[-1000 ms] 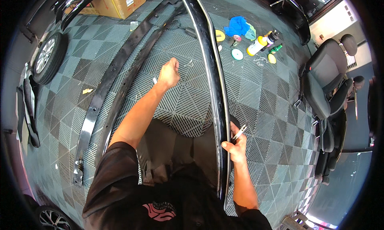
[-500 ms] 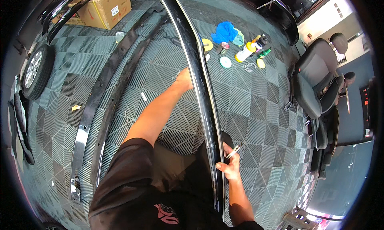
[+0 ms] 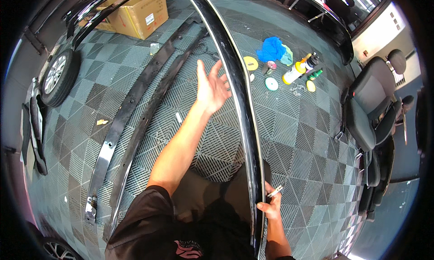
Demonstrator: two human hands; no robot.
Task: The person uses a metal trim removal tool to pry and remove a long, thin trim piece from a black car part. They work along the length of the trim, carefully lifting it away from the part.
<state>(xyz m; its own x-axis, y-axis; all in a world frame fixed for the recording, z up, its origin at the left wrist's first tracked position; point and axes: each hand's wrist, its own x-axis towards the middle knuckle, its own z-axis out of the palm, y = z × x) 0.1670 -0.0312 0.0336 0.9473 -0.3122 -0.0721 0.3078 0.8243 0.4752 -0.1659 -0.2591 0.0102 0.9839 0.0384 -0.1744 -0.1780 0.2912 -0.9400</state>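
Note:
A long, glossy black trim strip (image 3: 246,115) with bright edges runs from the top of the view down to my lap. My right hand (image 3: 271,208) grips it near its lower end, thumb on the face and fingers partly hidden. A small pale, slim tool (image 3: 275,191) sticks out between those fingers; its exact kind is unclear. On the strip's left side my left hand (image 3: 212,93) is open, fingers spread and palm up. Its fingertips come close to the strip's edge; whether they touch it I cannot tell.
Two long dark strips (image 3: 131,99) lie on the tiled floor at left. Beyond are a cardboard box (image 3: 144,18) and a wheel (image 3: 58,79). A blue cloth (image 3: 271,49), yellow bottle (image 3: 294,73) and round pads (image 3: 271,84) lie ahead right. A car seat (image 3: 366,97) stands at right.
My left hand has let go of the strip, drawn back to its left side and spread its fingers. My right hand keeps its grip. The whole view has shifted slightly.

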